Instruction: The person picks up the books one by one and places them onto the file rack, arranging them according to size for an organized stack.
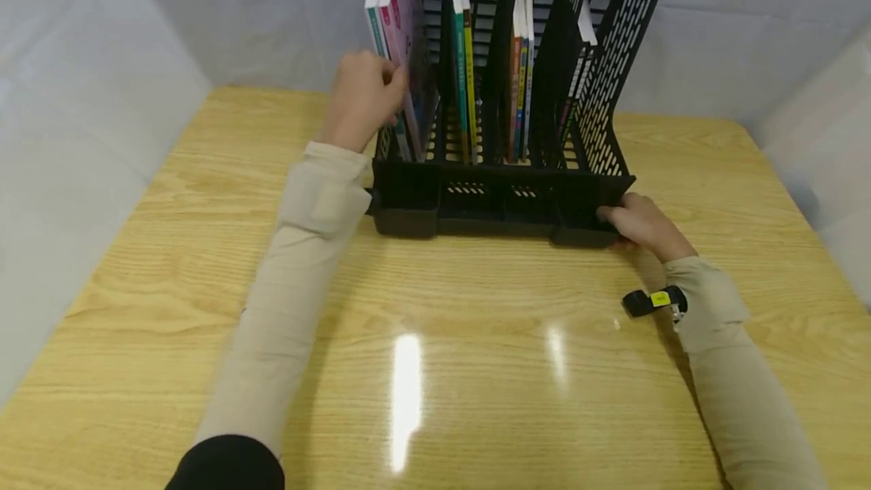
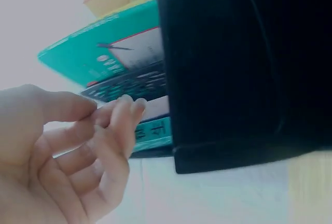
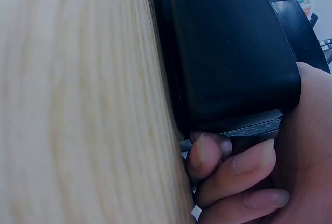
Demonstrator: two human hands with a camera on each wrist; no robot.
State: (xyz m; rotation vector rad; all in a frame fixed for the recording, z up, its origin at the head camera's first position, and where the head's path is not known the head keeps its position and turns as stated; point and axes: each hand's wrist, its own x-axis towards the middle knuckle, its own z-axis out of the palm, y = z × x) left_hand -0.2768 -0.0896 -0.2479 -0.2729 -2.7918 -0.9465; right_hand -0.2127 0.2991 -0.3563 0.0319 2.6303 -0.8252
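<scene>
A black desktop file rack (image 1: 497, 221) stands at the back of the table, with thin books upright in its slots. My left hand (image 1: 367, 97) is at the leftmost slot, beside a pink book (image 1: 408, 29) and a teal-spined book (image 1: 374, 30). In the left wrist view its fingers bend loosely, thumb near forefinger, fingertips by a teal spine (image 2: 153, 130); nothing shows between them. At the rack's front right corner my right hand (image 1: 643, 225) grips the tray edge. The right wrist view shows its fingers curled below the black corner (image 3: 238, 53).
More books stand in the rack: a teal and yellow pair (image 1: 464, 82), several thin ones (image 1: 520, 89), and some in the right slot (image 1: 574, 85). Light wooden table (image 1: 490, 369) surrounds the rack's front. White sheeting (image 1: 272, 21) hangs behind.
</scene>
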